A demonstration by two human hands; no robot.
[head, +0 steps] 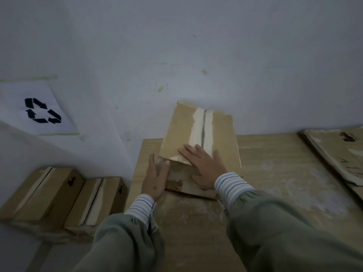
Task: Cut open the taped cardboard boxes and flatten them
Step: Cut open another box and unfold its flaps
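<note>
The right hand (204, 163) lies flat with straight fingers on top of the box (200, 134). The left hand (155, 177), fingers straight too, presses the box's left side. The brown box sits on the wooden surface (275, 173), near the wall. A pale torn strip with a slit runs down the box's top.

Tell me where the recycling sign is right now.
In the head view, the recycling sign hangs on the wall at far left, above the two cardboard boxes standing left of the table.
</note>
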